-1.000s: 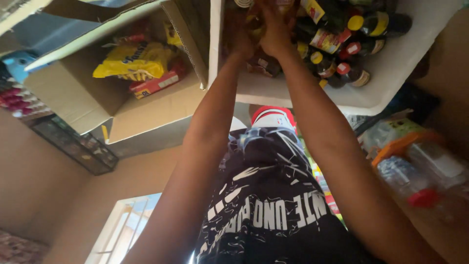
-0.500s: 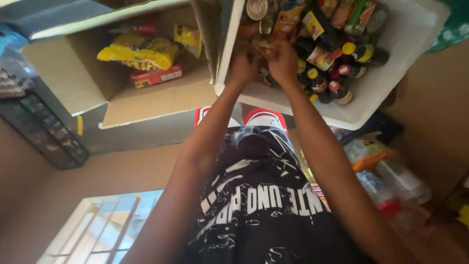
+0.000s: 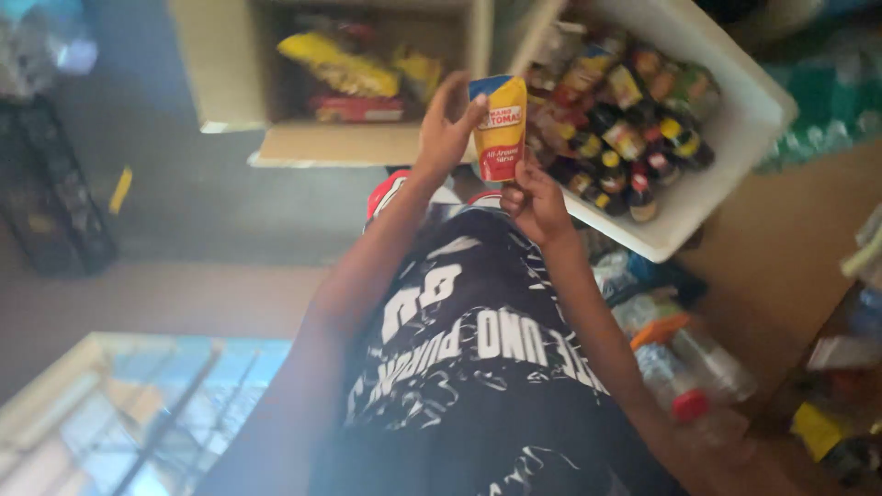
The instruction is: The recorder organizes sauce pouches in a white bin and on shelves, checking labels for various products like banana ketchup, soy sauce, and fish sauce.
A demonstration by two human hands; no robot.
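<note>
My left hand and my right hand hold a small sauce pouch between them. The pouch is yellow with a blue top corner and a red lower part. The left hand's fingers grip its upper left edge, and the right hand pinches its bottom edge from below. The pouch hangs upright in front of a white plastic tub, just off the tub's near left side. The tub is packed with dark sauce bottles with yellow and red caps and labels.
An open cardboard box with yellow snack bags sits left of the tub. Clear plastic bottles lie at the right near my arm. A dark crate stands at the far left. My black printed shirt fills the bottom.
Both hands were down among the bottles in the white tub. They have drawn back toward me and now hold the pouch up outside the tub.
</note>
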